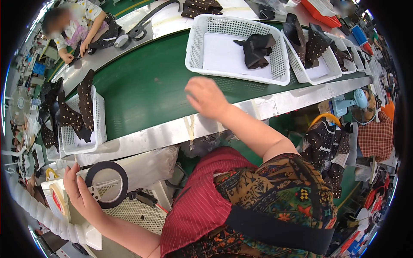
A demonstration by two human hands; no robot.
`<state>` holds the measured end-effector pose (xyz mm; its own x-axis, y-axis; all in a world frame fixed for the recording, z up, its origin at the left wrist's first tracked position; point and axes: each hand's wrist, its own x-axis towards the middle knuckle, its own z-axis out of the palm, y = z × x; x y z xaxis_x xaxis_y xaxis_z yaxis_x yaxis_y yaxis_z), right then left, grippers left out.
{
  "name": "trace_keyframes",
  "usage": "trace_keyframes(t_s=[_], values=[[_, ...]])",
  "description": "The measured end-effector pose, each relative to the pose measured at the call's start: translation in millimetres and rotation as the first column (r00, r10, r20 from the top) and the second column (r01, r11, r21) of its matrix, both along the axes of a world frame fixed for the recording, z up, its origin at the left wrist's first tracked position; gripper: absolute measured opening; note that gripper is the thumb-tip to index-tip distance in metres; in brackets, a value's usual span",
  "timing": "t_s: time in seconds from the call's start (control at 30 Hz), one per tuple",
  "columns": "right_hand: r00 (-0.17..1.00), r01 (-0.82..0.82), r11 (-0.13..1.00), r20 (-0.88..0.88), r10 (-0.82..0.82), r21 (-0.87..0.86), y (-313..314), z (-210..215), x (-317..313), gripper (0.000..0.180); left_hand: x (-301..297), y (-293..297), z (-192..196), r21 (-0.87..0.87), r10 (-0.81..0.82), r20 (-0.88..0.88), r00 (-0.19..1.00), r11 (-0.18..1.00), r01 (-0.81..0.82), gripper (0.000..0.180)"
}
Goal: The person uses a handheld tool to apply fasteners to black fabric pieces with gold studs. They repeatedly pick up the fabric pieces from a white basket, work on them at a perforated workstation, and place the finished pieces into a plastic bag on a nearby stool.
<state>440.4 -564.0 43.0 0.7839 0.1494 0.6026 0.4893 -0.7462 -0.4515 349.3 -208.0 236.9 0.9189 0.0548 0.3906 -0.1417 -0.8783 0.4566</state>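
Note:
My right hand [208,98] hangs over the near edge of the green conveyor belt [150,81], with fingers loosely bent, thumb apart and nothing visible in it. Just beyond it stands a white perforated basket [237,78] with a crumpled dark brown piece [258,49] on its pale lining. At the lower left, my left hand [81,195] is raised with fingers stretched out, seemingly empty. Next to it is a large black-rimmed tape roll [124,182] on a metal holder. Whether the fingers touch the roll I cannot tell.
At the belt's left end, a white basket [100,118] holds dotted dark pieces [86,101]. More filled baskets [316,77] line the right. A metal ledge [150,139] borders the belt. Across it a co-worker [81,26] handles dark material. A white flexible hose [47,215] runs at lower left.

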Motion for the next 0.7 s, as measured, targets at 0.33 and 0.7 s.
trace_keyframes(t_s=[0.33, 0.7], values=[[0.939, 0.284, 0.896, -0.090, -0.332, -0.341, -48.5, -44.1, 25.5, 0.010, 3.2, 9.6, -1.9, 0.096, -0.082, -0.008, 0.997, 0.992, 0.083, 0.023], [0.937, 0.266, 0.957, 0.264, -0.229, -0.117, -9.6, -38.3, 4.0, 0.003, -3.2, 0.7, -0.2, -0.178, -0.067, 0.010, 0.998, 0.982, 0.067, 0.040]])
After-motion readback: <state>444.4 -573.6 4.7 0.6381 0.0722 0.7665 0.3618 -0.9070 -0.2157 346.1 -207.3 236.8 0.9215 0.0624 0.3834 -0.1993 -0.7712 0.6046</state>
